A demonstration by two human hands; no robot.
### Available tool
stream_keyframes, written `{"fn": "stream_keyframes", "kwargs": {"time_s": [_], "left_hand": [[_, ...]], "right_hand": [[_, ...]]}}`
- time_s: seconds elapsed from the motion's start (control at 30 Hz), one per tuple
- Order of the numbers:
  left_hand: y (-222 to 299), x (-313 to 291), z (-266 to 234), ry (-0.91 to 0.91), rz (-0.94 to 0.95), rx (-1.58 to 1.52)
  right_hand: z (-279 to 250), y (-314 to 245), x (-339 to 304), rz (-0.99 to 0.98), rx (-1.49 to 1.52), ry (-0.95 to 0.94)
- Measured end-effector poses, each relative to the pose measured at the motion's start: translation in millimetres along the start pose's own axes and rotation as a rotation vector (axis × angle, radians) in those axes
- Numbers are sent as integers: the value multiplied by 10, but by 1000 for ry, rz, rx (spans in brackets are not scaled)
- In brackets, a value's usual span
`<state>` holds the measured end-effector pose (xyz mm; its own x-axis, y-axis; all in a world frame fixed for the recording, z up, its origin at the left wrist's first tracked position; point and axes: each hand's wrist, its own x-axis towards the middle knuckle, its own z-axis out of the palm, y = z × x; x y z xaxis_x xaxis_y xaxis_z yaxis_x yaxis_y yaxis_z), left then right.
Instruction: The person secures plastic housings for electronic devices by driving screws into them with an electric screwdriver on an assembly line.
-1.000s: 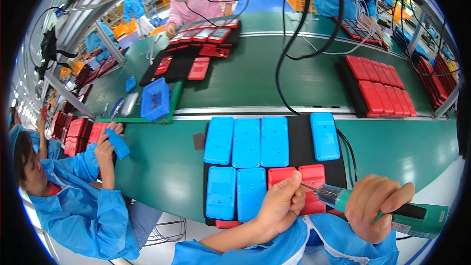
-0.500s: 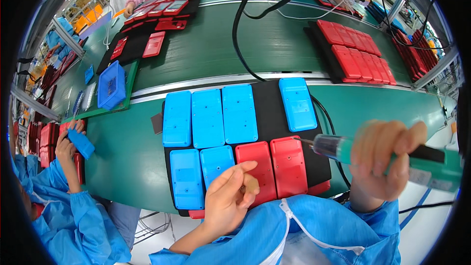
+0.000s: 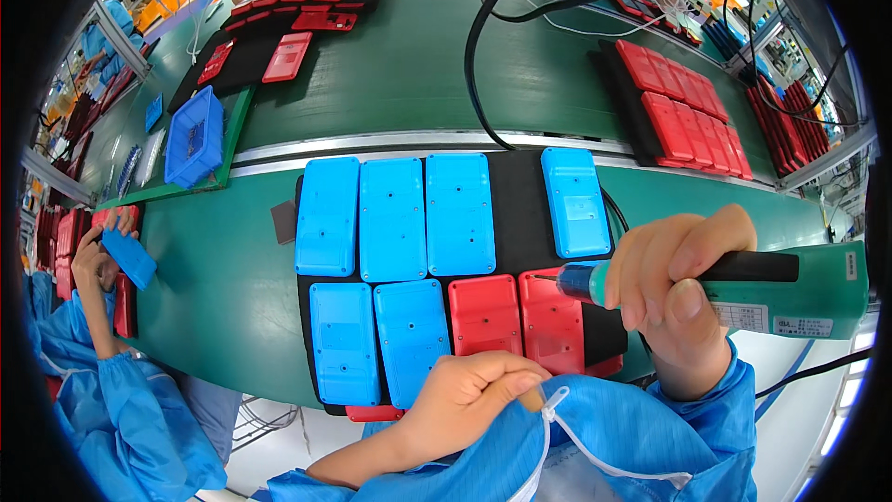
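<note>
My right hand (image 3: pixel 683 288) is wrapped round a green electric screwdriver (image 3: pixel 813 284), held nearly level and pointing left. Its thin bit ends over the top of the right-hand red plastic casing (image 3: pixel 555 339); whether it touches cannot be told. My left hand (image 3: pixel 478 404) is closed in a pinch at the near edge of the red casings, beside my jacket's zip pull; what its fingertips hold is hidden. A second red casing (image 3: pixel 484 311) lies just left. Several blue casings (image 3: pixel 404 223) with small screw holes lie in two rows on a black mat (image 3: pixel 517 214), one apart at the right (image 3: pixel 575 204).
A blue bin (image 3: pixel 195 144) of small parts stands on a green tray at left. Across the bench, red casings (image 3: pixel 683 130) rest on another mat. A black cable (image 3: pixel 474 65) hangs over the middle. At left, a co-worker's hands hold a blue casing (image 3: pixel 130 258).
My left hand has moved right and toward me, its fingers drawing into a pinch. The screwdriver has shifted left, its bit now farther over the red casing. The whole view has shifted slightly.
</note>
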<state>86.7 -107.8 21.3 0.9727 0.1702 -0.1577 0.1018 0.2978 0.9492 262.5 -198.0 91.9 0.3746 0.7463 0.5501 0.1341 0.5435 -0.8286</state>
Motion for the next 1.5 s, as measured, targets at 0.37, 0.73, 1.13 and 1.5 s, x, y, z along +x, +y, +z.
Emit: {"fn": "stream_keyframes", "kwargs": {"time_s": [0.37, 0.73, 1.13, 1.5], "left_hand": [[-51, 270, 91, 24, 303, 760], [-132, 318, 117, 169, 462, 1195], [-165, 341, -91, 478, 619, 1250], [-29, 328, -100, 433, 668, 1256]], "right_hand": [[69, -3, 78, 81, -45, 13], [186, 80, 178, 93, -171, 73], [211, -37, 257, 59, -139, 55], [189, -209, 221, -9, -11, -98]]}}
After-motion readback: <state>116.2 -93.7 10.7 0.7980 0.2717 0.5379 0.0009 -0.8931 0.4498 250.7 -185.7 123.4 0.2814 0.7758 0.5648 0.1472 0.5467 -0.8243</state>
